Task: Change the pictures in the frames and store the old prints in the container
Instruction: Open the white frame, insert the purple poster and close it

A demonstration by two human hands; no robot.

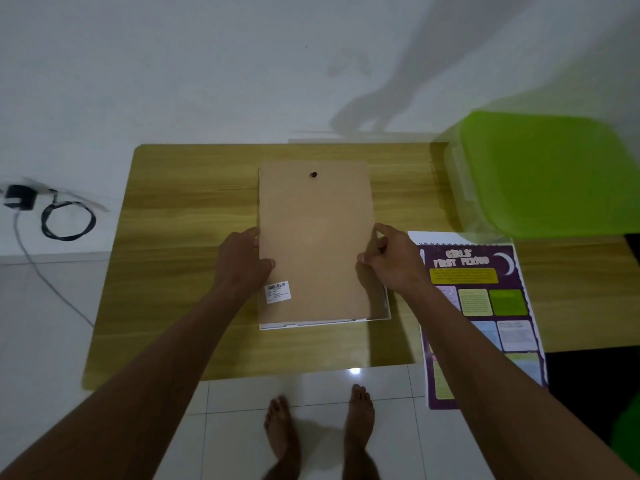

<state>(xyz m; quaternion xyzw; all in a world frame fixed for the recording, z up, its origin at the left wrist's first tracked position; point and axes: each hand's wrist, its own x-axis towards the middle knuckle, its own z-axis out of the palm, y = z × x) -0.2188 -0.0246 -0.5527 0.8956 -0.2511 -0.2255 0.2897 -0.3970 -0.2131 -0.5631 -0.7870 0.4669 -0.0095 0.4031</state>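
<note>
Hands (242, 261) (394, 259) seemingly grip backing board (313, 237) between them.

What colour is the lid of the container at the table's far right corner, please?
Bright lime green; the lid shows best, though slightly blurred, in the head view.

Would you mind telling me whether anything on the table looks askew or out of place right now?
Yes: the brown backing board sits crooked on the white frame, leaving the frame's right and bottom edges exposed. The purple poster hangs over the table's front edge. Nothing looks damaged.
</note>
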